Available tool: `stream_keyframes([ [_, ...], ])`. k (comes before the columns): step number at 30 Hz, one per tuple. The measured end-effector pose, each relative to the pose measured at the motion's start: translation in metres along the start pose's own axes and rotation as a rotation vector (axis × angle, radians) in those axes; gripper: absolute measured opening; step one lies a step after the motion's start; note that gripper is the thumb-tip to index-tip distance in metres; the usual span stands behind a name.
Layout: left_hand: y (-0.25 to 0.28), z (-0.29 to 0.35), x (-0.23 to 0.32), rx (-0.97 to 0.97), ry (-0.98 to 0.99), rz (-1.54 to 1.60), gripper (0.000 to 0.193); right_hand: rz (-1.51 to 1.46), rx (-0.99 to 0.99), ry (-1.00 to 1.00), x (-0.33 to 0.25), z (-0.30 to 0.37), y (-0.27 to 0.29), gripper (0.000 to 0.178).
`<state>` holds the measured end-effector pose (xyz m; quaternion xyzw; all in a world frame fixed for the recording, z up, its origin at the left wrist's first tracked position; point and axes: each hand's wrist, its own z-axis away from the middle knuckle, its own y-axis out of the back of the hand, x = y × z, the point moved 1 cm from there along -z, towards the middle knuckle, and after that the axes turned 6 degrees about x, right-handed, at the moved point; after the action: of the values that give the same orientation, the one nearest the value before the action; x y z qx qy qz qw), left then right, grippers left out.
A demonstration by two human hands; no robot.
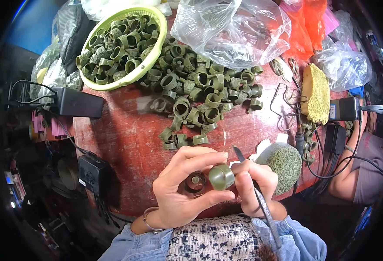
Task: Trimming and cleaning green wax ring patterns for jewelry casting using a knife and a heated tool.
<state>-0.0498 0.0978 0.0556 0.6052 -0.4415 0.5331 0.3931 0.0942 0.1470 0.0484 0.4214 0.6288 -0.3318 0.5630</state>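
Observation:
Between the thumb and fingers of my left hand (180,185) is a smooth green ring (221,177), broad and rounded on top, held near the table's front edge. My right hand (257,185) grips a slim carving knife (261,201) like a pen. Its dark pointed blade stands up past my fingers, just right of the ring and apart from it, while the handle runs down toward my lap. Behind my left hand, partly covered by it, sits a small round container (195,182). Several loose green rings (182,140) lie just beyond my hands.
A big pile of green rings (213,99) covers the table's (126,143) far middle. More fill a tilted green basket (160,52) at far left. Clear plastic bags (232,32), a yellow sponge (316,93), a round green scrubby pad (282,167), adapters and cables surround it. Someone's arm (350,167) shows at right.

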Motion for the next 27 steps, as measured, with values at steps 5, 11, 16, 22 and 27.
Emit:
stream_keyframes([
  [5,-0.003,0.002,0.001,0.016,0.010,0.047,0.054,-0.227,-0.097,-0.183,0.004,0.004,-0.002,0.022],
  [11,-0.005,0.003,0.003,0.035,0.101,0.183,0.055,-0.029,-0.010,-0.032,0.000,0.003,-0.004,0.021],
  [16,0.003,0.000,-0.005,-0.097,0.053,0.188,0.038,0.193,0.103,0.190,0.005,0.002,-0.009,0.016],
  [22,-0.001,0.000,-0.016,0.170,0.263,0.187,0.013,0.210,0.160,0.143,0.005,0.007,-0.008,0.015],
  [27,-0.002,-0.008,-0.034,0.269,0.318,-0.041,0.019,0.169,0.180,0.139,0.003,0.009,-0.005,0.018],
])
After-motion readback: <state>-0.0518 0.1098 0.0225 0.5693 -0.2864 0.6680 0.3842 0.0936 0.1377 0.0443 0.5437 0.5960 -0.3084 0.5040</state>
